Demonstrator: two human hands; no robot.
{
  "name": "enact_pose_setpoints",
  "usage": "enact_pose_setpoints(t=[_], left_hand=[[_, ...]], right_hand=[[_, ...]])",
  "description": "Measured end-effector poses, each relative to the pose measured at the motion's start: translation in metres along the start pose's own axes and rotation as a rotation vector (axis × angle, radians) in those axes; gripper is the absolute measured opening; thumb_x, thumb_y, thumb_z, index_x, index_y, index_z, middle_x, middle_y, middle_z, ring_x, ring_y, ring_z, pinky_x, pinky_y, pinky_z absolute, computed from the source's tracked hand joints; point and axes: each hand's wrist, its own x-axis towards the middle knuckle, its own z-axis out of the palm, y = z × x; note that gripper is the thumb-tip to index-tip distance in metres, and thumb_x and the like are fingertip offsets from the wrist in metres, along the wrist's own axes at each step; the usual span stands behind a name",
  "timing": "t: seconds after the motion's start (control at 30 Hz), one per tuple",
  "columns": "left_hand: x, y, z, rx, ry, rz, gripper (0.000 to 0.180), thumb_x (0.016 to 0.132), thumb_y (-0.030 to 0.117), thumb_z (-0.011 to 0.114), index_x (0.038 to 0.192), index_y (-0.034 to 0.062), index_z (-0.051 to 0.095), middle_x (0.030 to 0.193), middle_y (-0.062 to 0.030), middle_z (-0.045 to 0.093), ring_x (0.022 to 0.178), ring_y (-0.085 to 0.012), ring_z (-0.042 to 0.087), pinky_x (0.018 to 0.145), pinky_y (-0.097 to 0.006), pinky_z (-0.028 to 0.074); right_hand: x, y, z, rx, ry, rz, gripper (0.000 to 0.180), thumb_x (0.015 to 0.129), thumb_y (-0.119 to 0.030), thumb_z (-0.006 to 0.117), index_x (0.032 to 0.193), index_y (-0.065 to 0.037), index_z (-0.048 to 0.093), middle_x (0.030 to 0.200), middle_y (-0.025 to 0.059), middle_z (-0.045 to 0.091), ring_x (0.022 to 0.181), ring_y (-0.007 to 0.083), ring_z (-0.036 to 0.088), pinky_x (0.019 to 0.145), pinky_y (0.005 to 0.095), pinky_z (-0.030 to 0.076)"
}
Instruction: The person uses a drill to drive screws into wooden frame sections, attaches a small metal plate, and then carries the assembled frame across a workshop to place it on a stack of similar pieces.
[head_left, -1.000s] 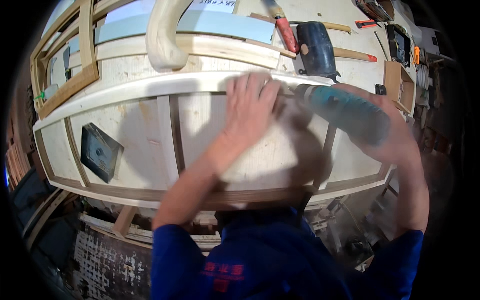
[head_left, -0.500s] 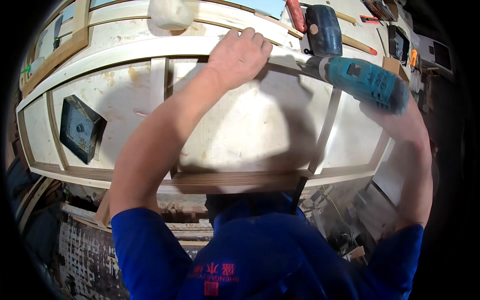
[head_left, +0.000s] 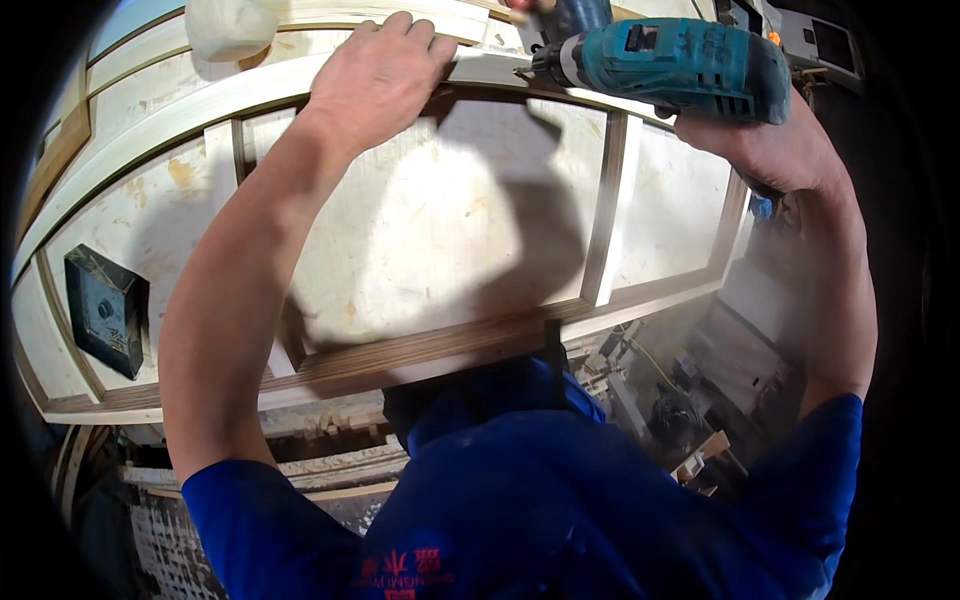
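Observation:
A long pale wooden frame with upright dividers lies across a plywood bench top. My left hand presses flat on the frame's far rail, fingers spread over its edge. My right hand grips a teal power drill held sideways, its chuck pointing left at the far rail just right of my left fingers. The drill's tip is partly hidden behind the rail's edge.
A dark square block sits on the bench inside the frame at the left. A whitish rounded object lies beyond the far rail. Machine parts and wood offcuts lie on the floor below the bench's near edge at the right.
The view has dipped lower and closer to the bench. My right hand brought the drill left and up to the far rail, close to my left hand, which stays on the rail.

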Motion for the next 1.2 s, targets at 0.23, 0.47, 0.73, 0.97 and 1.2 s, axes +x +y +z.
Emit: enact_pose_setpoints(t=[0.23, 0.47, 0.73, 0.97, 1.2], left_hand=[[-0.003, 0.007, -0.004, -0.008, -0.046, -0.024, 0.022, 0.087, 0.01, 0.054, 0.108, 0.006, 0.06, 0.102, -0.0088, 0.061, 0.104, -0.0258, 0.057, 0.087, -0.038, 0.049], [0.011, 0.009, 0.007, -0.006, -0.026, 0.003, 0.021, 0.085, 0.009, 0.058, 0.105, 0.0057, 0.06, 0.098, -0.0091, 0.06, 0.1, -0.0264, 0.058, 0.083, -0.039, 0.05], [0.003, -0.001, 0.011, -0.136, 0.234, -0.008, 0.013, 0.077, 0.016, 0.061, 0.078, 0.0041, 0.063, 0.084, -0.0156, 0.06, 0.086, -0.032, 0.06, 0.077, -0.044, 0.048], [-0.121, -0.018, -0.088, -0.383, 0.578, -0.485, 0.041, 0.079, 0.022, 0.078, 0.112, 0.0034, 0.061, 0.113, -0.0163, 0.059, 0.114, -0.0336, 0.054, 0.101, -0.046, 0.04], [-0.381, -0.23, -0.139, -0.186, 1.034, -1.329, 0.039, 0.094, 0.025, 0.064, 0.116, -0.007, 0.062, 0.106, -0.02, 0.07, 0.098, -0.0266, 0.067, 0.088, -0.036, 0.052]], right_hand=[[-0.004, -0.031, -0.012, -0.187, -0.074, -0.146, 0.05, 0.075, -0.009, 0.068, 0.124, -0.004, 0.063, 0.107, 0.0153, 0.07, 0.095, 0.022, 0.066, 0.087, 0.0335, 0.053], [0.014, 0.0, -0.01, 0.047, -0.111, -0.251, 0.037, 0.073, -0.005, 0.066, 0.109, 0.003, 0.062, 0.094, 0.0115, 0.068, 0.085, 0.0193, 0.062, 0.078, 0.0334, 0.053], [-0.017, -0.008, -0.006, 0.164, 0.101, -0.151, 0.047, 0.078, -0.011, 0.073, 0.123, -0.001, 0.064, 0.116, 0.0104, 0.069, 0.107, 0.0195, 0.064, 0.099, 0.0344, 0.049], [0.004, 0.044, 0.018, 0.058, 0.041, -0.005, 0.057, 0.069, -0.004, 0.065, 0.126, -0.003, 0.057, 0.102, 0.0075, 0.067, 0.09, 0.0187, 0.065, 0.079, 0.0326, 0.052], [0.021, 0.046, 0.02, 0.227, 0.067, 0.03, 0.065, 0.069, -0.001, 0.064, 0.13, -0.003, 0.044, 0.088, 0.0048, 0.063, 0.074, 0.0175, 0.062, 0.064, 0.0318, 0.052]])
